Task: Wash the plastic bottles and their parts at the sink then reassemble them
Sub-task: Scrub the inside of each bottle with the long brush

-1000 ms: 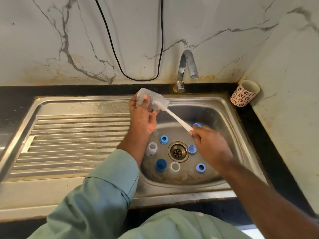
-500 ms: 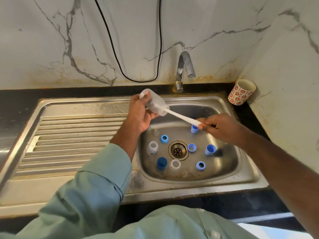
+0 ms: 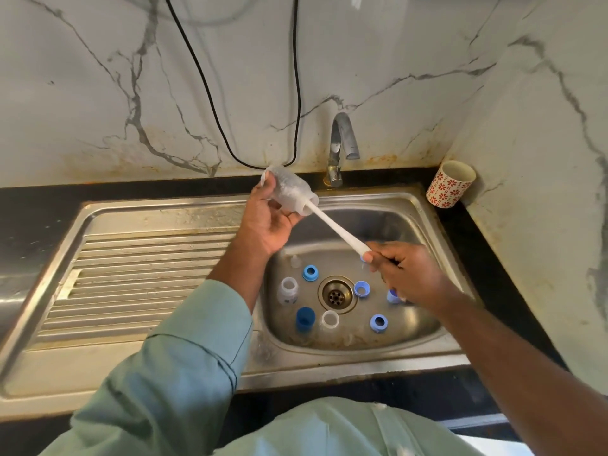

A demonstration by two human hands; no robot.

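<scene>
Clear plastic bottle [image 3: 289, 192]: held tilted above the back-left rim of the sink basin [image 3: 424, 330], mouth pointing down-right; inside looks foamy.
Bottle brush [image 3: 335, 225]: white handle enters the bottle mouth; head inside, hidden by suds.
Left hand [image 3: 269, 222]: fingers and thumb curled round the bottle body.
Right hand [image 3: 404, 274]: fingers curled round the lower end of the brush handle, over the basin.
Loose parts on the basin floor, around the drain [image 3: 335, 293]:
- bright blue ring [image 3: 310, 273], back-left of drain;
- pale blue ring [image 3: 362, 288], just right of drain;
- pale blue ring [image 3: 378, 323], front-right;
- dark blue cap [image 3: 305, 316], front-left;
- clear cap [image 3: 330, 319], front;
- small clear bottle [image 3: 289, 290], upright, left;
- one more blue part, partly hidden under the right hand.
Surroundings: tap [image 3: 342, 146] behind the basin, no water seen running; ribbed drainboard [image 3: 131, 284] to the left; floral cup [image 3: 450, 188] on the counter corner; black cable [image 3: 210, 103] on the marble wall.
Step in hand, as judged: scrubbing the inside of one bottle; washing is early, nothing reassembled.
Next move calls for: drawing the brush straight out along the bottle's axis, then rinsing under the tap.
</scene>
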